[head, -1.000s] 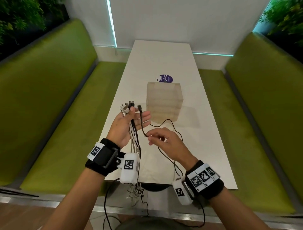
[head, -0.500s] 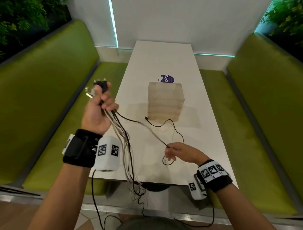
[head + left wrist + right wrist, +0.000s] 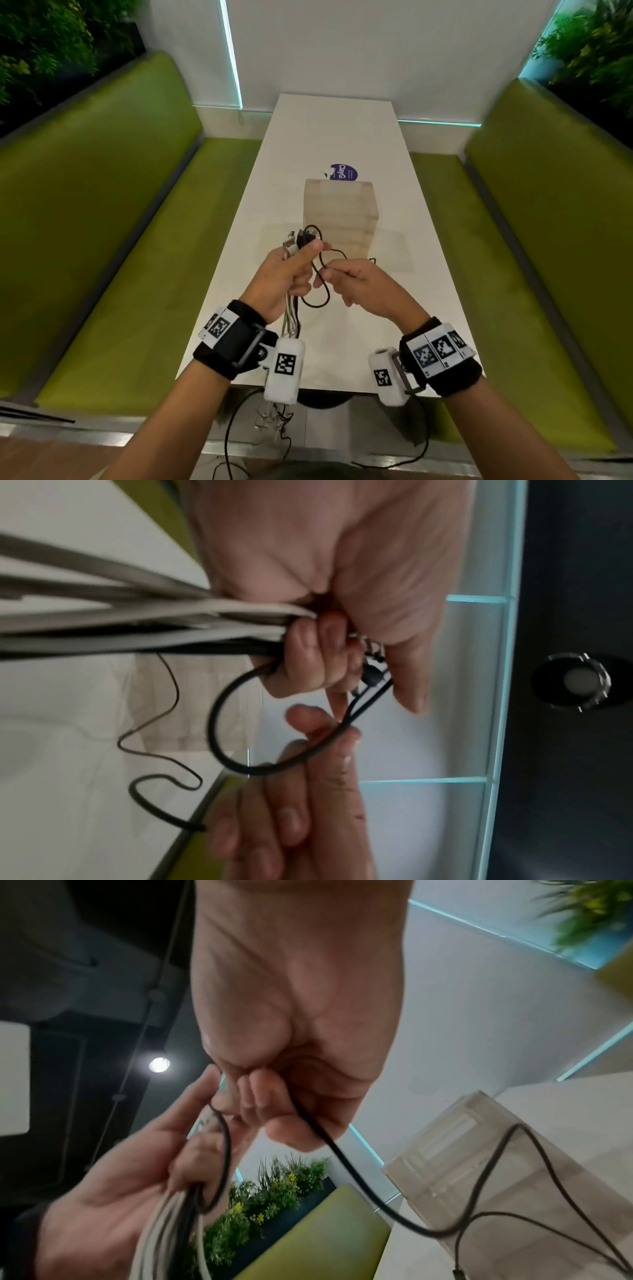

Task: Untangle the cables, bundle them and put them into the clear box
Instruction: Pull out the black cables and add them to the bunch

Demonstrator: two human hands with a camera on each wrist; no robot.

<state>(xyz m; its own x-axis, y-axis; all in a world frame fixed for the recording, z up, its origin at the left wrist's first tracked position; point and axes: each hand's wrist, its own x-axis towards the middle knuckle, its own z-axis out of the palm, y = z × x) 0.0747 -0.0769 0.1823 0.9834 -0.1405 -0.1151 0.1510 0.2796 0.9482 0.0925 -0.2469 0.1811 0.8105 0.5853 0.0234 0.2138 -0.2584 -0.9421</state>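
My left hand (image 3: 308, 260) grips a bundle of white and black cables (image 3: 291, 318) near their plug ends, above the near half of the white table (image 3: 342, 130). The bundle hangs past the table edge. My right hand (image 3: 334, 274) pinches a thin black cable (image 3: 322, 298) that loops between both hands. In the left wrist view the fingers (image 3: 308, 653) curl round the bundle (image 3: 137, 626) and the loop (image 3: 219, 723) sags below. In the right wrist view the black cable (image 3: 359, 1172) trails from my right hand (image 3: 260, 1093) to the table beside the clear box (image 3: 479, 1150).
The clear box (image 3: 339, 212) stands upright mid-table, just beyond my hands, with a purple sticker (image 3: 344, 171) behind it. Green benches (image 3: 120, 240) run along both sides of the table. Loose cable ends (image 3: 274, 421) dangle below the near table edge.
My left hand came back from up and left to the table's centre with the bundle. My right hand rose to meet it, and the black cable went from taut to a slack loop.
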